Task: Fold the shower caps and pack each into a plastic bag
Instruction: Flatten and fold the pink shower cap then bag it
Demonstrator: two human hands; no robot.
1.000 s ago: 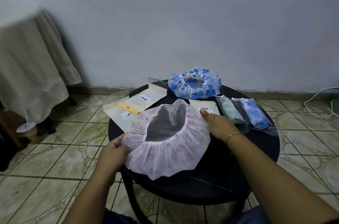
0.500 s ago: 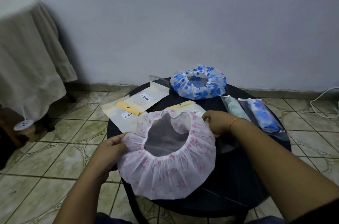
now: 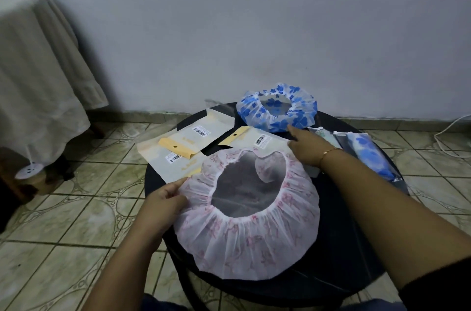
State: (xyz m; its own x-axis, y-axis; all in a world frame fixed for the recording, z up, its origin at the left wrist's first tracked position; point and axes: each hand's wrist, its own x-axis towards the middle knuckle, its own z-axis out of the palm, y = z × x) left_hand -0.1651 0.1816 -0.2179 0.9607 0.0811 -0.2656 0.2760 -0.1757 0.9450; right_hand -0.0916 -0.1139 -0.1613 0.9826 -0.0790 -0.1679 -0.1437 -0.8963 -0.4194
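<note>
**Hands on pink cap, opening upward**

Left hand pinches the left rim of the pink shower cap; right hand lies at the far right rim, index finger out toward the blue shower cap, holding nothing plainly seen. Pink cap spread flat on the near surface, between both hands. Fold line probably runs hand to hand. Empty plastic bags just beyond, nearer the left.

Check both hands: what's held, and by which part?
The left hand pinches the pink-patterned white shower cap at its left gathered edge. The right hand holds nothing; its fingers are extended near the blue-flowered shower cap.
</note>
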